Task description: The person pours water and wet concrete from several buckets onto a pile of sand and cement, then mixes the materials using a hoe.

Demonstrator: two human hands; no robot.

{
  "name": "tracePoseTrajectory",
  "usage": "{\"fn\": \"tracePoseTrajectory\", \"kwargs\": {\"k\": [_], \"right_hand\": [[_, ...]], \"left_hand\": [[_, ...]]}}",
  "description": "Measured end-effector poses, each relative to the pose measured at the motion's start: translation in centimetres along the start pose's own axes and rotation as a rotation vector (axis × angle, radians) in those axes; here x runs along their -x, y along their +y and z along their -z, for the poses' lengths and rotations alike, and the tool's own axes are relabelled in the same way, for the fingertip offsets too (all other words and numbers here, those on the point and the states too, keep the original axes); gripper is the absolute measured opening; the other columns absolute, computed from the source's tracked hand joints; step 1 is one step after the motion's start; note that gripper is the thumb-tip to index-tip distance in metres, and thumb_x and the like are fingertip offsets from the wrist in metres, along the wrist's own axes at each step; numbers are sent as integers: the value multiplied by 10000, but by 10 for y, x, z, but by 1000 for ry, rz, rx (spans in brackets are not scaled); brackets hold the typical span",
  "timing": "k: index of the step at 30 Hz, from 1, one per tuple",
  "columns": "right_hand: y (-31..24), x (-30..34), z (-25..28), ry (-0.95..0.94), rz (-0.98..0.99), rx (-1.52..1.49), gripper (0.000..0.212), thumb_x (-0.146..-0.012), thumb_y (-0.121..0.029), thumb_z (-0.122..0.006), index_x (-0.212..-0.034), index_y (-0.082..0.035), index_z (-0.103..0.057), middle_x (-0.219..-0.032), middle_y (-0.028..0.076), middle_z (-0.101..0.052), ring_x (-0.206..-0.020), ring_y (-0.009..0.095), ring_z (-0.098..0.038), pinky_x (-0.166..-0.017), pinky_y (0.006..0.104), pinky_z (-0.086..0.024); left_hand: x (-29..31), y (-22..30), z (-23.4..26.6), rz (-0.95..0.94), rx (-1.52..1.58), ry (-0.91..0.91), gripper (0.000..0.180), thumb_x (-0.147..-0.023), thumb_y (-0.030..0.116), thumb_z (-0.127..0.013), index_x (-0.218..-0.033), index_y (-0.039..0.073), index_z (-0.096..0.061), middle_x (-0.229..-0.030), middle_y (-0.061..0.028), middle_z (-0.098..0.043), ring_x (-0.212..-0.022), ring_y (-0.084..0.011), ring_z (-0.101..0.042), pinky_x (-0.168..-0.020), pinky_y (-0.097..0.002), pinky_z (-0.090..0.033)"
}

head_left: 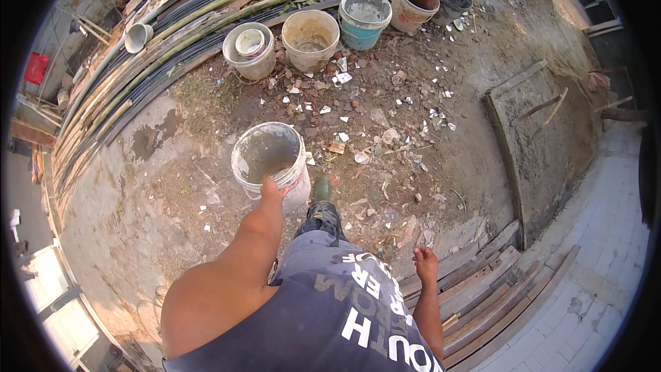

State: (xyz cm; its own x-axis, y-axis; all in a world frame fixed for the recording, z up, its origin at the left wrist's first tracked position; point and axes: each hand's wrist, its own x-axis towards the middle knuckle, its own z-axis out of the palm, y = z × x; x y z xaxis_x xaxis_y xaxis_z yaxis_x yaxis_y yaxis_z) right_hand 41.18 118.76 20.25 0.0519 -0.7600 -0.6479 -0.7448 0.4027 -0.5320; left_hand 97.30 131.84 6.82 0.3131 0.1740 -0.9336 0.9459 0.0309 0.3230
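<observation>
My left hand (274, 188) grips the near rim of a whitish, mortar-stained bucket (297, 193), with the thumb over the edge. The bucket's mouth faces up, tilted a little, and its inside is coated in grey with a brownish patch low down. Whether its base touches the ground cannot be made out. Down at my right side hangs my right hand (426, 263), its fingers curled in with nothing seen in them. It is nearest to a stack of wooden planks (482, 289). One of my feet, in a green shoe (322, 187), is just right of the bucket.
Ahead stands a row of buckets: a white one (242, 69) with smaller containers inside, a beige one (310, 58), a blue one (361, 36), a reddish-lined one (413, 19) and a dark one (452, 10). Tile shards litter the dirt. Poles (200, 14) lie left; a wood-edged mortar trough (513, 165), right.
</observation>
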Motion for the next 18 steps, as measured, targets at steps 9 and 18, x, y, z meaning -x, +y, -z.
{"fn": "tracePoseTrajectory", "kwargs": {"k": [9, 18], "right_hand": [[-148, -114, -82, -371, 326, 441, 400, -879, -335, -709, -1076, 14, -703, -965, 206, -730, -885, 337, -706, -814, 413, -541], [-212, -298, -94, -301, 410, 780, 361, -775, -225, -710, -1102, -71, -723, -1035, 243, -702, -978, 387, -681, -856, 463, -540]], "left_hand": [[-57, 68, 43, 37, 402, 69, 494, -927, 282, -516, -1393, 122, -477, -1387, -185, -436, -1120, -472, -537, -825, -526, -575], [-47, 98, 28, 11, 630, 31, 443, -942, 241, -508, -1365, 111, -495, -1372, -162, -516, -1221, -395, -520, -943, -539, -525]]}}
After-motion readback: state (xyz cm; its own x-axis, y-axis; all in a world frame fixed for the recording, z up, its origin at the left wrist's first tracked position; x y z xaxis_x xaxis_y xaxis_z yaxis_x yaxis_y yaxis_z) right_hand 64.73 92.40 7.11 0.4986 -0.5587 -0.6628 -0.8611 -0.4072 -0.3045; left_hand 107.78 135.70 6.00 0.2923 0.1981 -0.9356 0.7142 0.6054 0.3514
